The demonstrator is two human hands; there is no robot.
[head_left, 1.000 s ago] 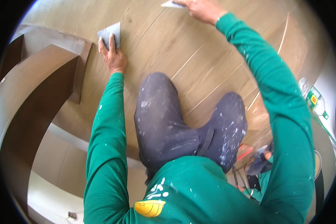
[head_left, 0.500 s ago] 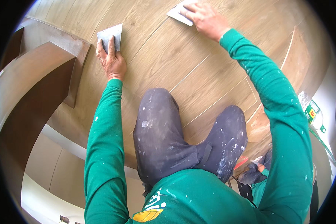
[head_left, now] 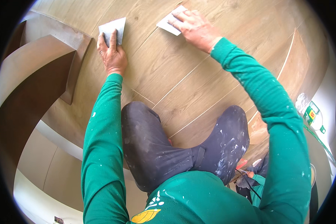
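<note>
My left hand (head_left: 112,56) grips a flat grey putty knife (head_left: 112,28), two fingers stretched along its wide metal blade. A second putty knife (head_left: 169,23), pale and also wide-bladed, is in my right hand (head_left: 196,30), fingers pressed on its face. Both blades are over the wood-look plank floor (head_left: 186,89), at its far side; whether each edge touches the surface I cannot tell. Light joint lines run between the planks. The handles are hidden under my palms.
Brown curved wooden steps or panels (head_left: 37,89) rise at the left. A bare board edge (head_left: 293,63) stands at the right. Beyond it lies a plastic bottle (head_left: 314,116) with a green label. Behind my right side, another person in a green sleeve (head_left: 258,183) is partly visible.
My right hand has drawn the putty knife left and slightly nearer. My left hand with its knife has shifted only slightly. My left knee has moved left.
</note>
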